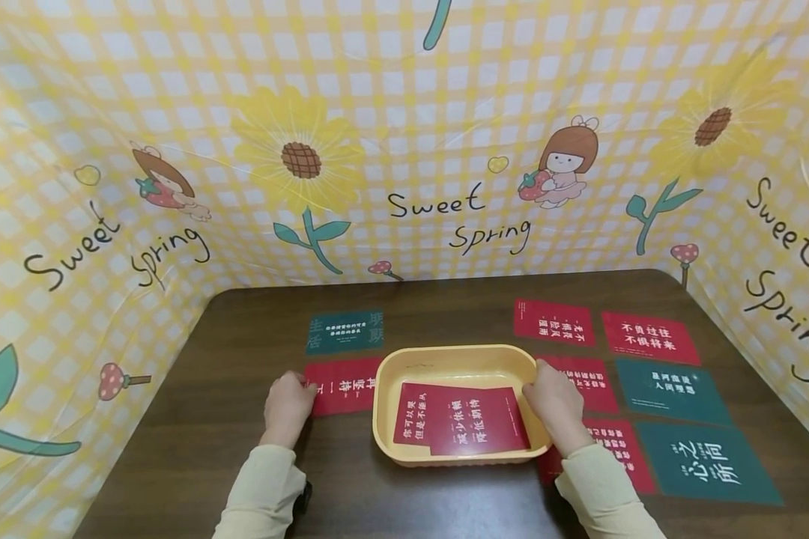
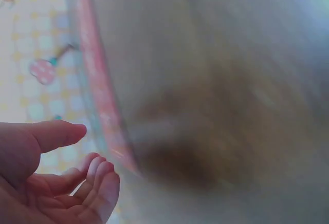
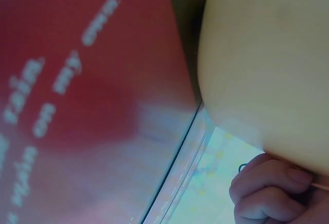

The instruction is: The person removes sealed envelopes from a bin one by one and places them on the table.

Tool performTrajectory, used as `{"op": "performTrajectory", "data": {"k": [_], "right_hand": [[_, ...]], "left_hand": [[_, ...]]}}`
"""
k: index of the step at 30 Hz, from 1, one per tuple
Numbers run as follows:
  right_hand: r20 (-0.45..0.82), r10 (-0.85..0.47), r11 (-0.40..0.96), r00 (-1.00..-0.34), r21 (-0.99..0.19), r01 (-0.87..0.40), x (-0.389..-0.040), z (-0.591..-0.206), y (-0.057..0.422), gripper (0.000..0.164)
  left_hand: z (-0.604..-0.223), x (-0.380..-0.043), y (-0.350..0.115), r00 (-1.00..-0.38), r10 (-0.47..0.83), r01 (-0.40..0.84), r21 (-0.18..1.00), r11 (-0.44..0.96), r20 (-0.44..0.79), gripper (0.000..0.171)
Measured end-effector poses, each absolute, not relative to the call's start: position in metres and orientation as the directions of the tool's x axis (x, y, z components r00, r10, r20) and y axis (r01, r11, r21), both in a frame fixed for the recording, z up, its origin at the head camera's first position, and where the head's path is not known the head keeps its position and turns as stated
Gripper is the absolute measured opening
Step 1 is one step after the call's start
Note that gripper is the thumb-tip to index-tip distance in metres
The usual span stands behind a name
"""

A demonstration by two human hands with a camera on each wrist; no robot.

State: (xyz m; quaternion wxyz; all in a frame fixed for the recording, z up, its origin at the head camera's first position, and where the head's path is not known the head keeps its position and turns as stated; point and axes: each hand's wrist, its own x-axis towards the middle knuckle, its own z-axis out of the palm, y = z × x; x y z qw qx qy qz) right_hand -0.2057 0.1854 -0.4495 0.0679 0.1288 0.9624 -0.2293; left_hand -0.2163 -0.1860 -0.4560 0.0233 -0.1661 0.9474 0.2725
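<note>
My right hand (image 1: 558,400) grips the right rim of a yellow plastic basin (image 1: 438,353). Inside the basin lie red cards (image 1: 479,423) with white writing, overlapping each other. In the right wrist view, curled fingers (image 3: 272,190) hold the basin's edge (image 3: 267,54). To the left of the basin, a red card (image 1: 340,388) lies on the table, its right end hidden by the basin. My left hand (image 1: 288,408) is at that card's left edge; in the left wrist view its thumb (image 2: 59,134) stands apart from the bent fingers, with nothing between them.
A dark green card (image 1: 345,332) lies behind the left red card. On the right are several red and green cards, including a large green one (image 1: 708,460); the right hand and basin partly cover some. A patterned yellow cloth (image 1: 404,150) stands around the brown table (image 1: 175,449).
</note>
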Motion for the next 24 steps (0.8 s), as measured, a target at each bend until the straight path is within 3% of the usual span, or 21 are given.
{"op": "performTrajectory", "data": {"k": [4,13,24], "right_hand": [[-0.178,0.214,0.862,-0.960,-0.427,0.272,-0.205,-0.450,0.186,0.049],[-0.186,0.206,0.863,-0.961,-0.429,0.268,-0.205,-0.448,0.186,0.049],[-0.168,0.206,0.860,-0.964,-0.439,0.260,-0.205,-0.450,0.187,0.042]], "left_hand": [[-0.440,-0.215,-0.165,-0.958,-0.273,-0.268,0.589,0.763,-0.082,0.035],[-0.420,-0.204,-0.096,-0.983,-0.152,-0.037,0.700,0.713,0.103,0.020],[-0.438,-0.186,-0.046,-0.999,0.025,0.002,0.703,0.711,-0.022,0.024]]}}
